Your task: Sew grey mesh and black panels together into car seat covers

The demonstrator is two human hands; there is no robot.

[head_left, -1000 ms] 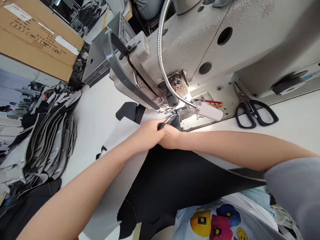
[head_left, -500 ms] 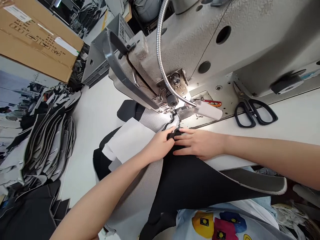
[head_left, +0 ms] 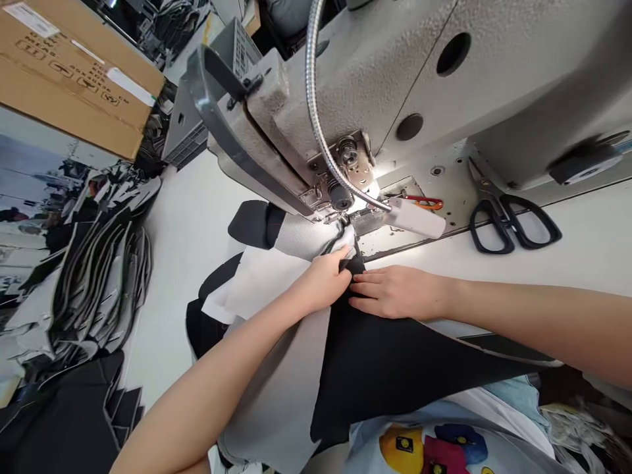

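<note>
My left hand (head_left: 323, 282) is closed on the edge of the layered fabric, its index finger pointing toward the presser foot (head_left: 340, 217) of the sewing machine. Black fabric (head_left: 390, 368) runs from under both hands down to my lap, beside a light grey mesh side (head_left: 284, 395). My right hand (head_left: 397, 291) lies on the black part just right of the left one, fingers stretched out flat. A white sheet-like piece (head_left: 261, 276) rests over the work, left of my left hand. Grey mesh (head_left: 306, 236) passes beneath the foot; the needle cannot be made out.
Black-handled scissors (head_left: 511, 217) and an orange-red handled tool (head_left: 424, 201) lie on the machine bed. A lamp (head_left: 415, 217) on a bendable metal neck hangs beside the needle area. Stacked fabric pieces (head_left: 99, 289), a carton (head_left: 79, 79) and a grey crate (head_left: 190, 125) stand left.
My right hand has slid slightly back from the foot, toward me. The black fabric's right flap has dropped lower, and its upturned grey underside shows less. My left hand keeps its hold.
</note>
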